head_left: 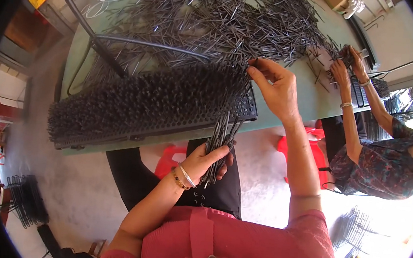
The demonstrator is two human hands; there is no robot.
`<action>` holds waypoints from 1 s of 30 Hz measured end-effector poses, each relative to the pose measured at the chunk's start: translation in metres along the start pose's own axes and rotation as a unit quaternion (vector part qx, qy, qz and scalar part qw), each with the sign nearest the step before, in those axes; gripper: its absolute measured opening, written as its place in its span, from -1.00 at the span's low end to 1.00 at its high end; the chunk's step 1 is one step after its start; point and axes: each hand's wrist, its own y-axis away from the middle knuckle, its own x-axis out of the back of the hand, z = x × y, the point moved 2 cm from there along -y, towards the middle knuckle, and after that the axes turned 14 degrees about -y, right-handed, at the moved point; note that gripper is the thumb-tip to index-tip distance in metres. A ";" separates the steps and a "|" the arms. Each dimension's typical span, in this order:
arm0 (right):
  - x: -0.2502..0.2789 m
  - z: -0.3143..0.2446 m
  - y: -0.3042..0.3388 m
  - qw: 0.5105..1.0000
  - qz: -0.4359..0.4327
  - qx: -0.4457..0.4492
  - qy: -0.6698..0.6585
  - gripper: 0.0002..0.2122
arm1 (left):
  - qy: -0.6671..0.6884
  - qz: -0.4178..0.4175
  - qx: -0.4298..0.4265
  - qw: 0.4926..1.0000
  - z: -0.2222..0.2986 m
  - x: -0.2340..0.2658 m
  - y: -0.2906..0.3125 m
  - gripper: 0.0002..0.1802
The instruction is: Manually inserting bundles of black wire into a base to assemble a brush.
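Observation:
A bundle of thin dark rods (217, 152) is gripped in my left hand (208, 161), which is closed around it just in front of the table edge. Their upper ends fan out toward a long black perforated rack (251, 106). Upright dark rods (146, 87) stand densely packed in most of that rack, while bare holes show at its right end. Over this right end, my right hand (276, 86) is closed in a pinch, its fingertips among the tops of the rods. What is between those fingertips blends into the dark background.
A large heap of loose dark rods (216, 17) covers the back of the green table (276, 113). A black metal frame (145, 41) rises behind the rack. At the right, a co-worker's hands (341, 72) handle rods. Red stools (315, 148) stand below the table.

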 end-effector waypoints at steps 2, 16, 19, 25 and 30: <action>-0.003 0.001 0.002 1.000 0.015 -0.003 0.007 -0.81 | -0.005 0.000 0.002 1.000 -0.003 0.001 0.000 -0.63; -0.021 0.006 0.023 0.989 0.023 0.109 0.099 -0.80 | 0.010 0.027 0.000 1.000 -0.002 0.002 -0.005 -0.75; -0.019 0.008 0.024 0.975 -0.017 0.160 0.152 -0.77 | -0.004 0.041 0.003 0.999 -0.002 0.002 -0.004 -0.76; -0.018 -0.002 0.022 0.928 -0.097 0.255 0.253 -0.78 | -0.049 0.020 -0.033 0.998 -0.004 0.002 -0.005 -0.76; -0.011 -0.015 0.030 0.995 -0.011 0.085 0.058 -0.81 | -0.036 0.008 -0.056 0.998 -0.001 0.000 -0.003 -0.79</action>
